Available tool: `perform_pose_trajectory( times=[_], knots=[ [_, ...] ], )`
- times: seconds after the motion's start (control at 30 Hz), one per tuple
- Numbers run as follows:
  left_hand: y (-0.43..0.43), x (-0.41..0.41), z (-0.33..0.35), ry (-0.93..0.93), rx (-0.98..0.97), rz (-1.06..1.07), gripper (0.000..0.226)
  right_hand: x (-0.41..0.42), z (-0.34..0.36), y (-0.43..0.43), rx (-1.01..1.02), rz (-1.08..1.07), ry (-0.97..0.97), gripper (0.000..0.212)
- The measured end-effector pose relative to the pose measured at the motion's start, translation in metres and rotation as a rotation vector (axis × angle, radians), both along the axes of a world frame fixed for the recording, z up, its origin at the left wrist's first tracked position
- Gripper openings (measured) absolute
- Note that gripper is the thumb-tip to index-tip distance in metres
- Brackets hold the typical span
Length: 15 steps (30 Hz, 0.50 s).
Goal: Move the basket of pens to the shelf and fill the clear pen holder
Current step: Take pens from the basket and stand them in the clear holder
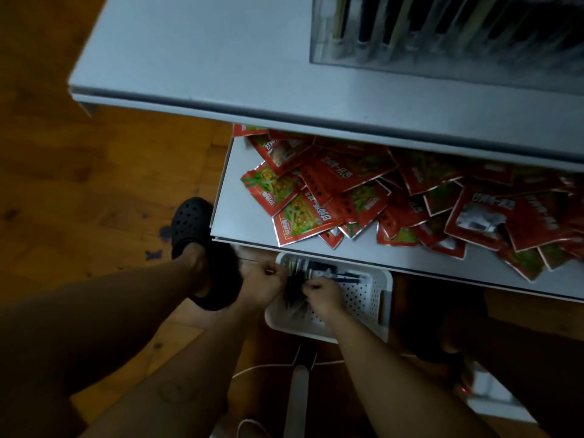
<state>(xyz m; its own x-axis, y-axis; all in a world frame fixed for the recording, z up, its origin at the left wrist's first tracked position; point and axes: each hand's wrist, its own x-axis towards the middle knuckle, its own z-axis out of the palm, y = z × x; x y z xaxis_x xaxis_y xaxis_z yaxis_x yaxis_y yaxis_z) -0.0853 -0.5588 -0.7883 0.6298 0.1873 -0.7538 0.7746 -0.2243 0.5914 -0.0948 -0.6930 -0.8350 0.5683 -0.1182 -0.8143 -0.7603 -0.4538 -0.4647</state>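
White perforated plastic basket [363, 300], lower centre | dark pens [295, 298] bundled inside | left hand [264, 281], right hand [322, 295] both gripped the bundle

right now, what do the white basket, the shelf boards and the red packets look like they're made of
White basket: likely moulded plastic, matte, rows of small holes in its floor.
Shelf boards: probably painted sheet metal, smooth pale grey, thin folded front lip.
Red packets: glossy printed foil or plastic film, silver edges and crinkled corners.
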Motion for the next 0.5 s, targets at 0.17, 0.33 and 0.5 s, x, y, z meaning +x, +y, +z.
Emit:
perform_pose_trajectory(
  times=[0.17,0.33,0.5],
  knots=[
    [0.004,0.005,0.044,-0.05,0.01,-0.085,0.006,0.004,0.047,-0.012,0.194,-0.137,0.032,0.014],
    [0.01,0.012,0.107,-0.167,0.047,-0.154,0.018,0.008,0.114,-0.017,0.333,-0.11,-0.013,0.027],
    [0.009,0.012,0.158,-0.304,0.063,-0.198,0.016,-0.003,0.166,-0.018,0.336,-0.108,-0.277,0.032]
  ],
)
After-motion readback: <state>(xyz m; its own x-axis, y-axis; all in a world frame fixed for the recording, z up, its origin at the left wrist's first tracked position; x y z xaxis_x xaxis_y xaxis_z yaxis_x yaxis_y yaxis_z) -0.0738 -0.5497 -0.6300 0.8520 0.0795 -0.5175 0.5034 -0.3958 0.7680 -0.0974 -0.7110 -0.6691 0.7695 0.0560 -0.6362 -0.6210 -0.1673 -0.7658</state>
